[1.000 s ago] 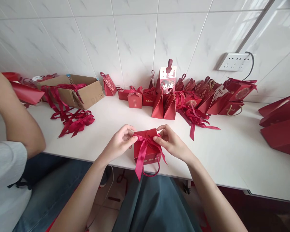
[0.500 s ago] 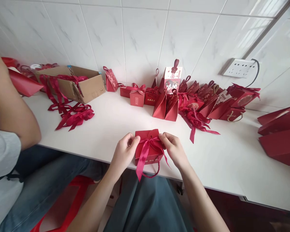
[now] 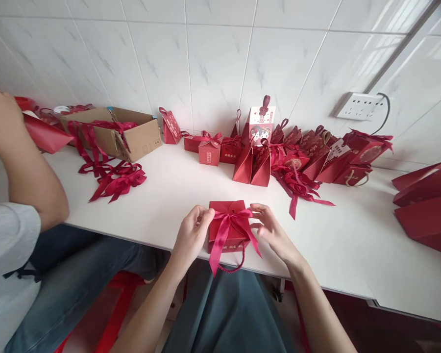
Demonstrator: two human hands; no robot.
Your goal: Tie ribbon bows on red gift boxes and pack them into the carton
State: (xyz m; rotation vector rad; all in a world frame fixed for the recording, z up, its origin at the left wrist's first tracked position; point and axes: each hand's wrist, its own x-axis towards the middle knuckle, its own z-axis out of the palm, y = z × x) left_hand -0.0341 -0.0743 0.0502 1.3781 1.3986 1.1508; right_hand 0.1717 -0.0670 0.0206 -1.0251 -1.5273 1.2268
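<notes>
The left hand (image 3: 193,228) pinches one end of the bow (image 3: 224,229) on a red box (image 3: 221,205) at the tabletop (image 3: 161,208) edge; the right hand (image 3: 272,233) — fingers spread — is at the other end. A cord (image 3: 232,270) hangs in front. Behind stand gift boxes (image 3: 251,169), loose ribbons (image 3: 299,185) and — farther left — an open carton (image 3: 145,139).

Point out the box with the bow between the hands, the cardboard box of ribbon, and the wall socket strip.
red gift box (image 3: 236,245): head view, lower front face
cardboard box (image 3: 144,142): head view, right side wall
socket strip (image 3: 359,107): head view, middle of its face
</notes>
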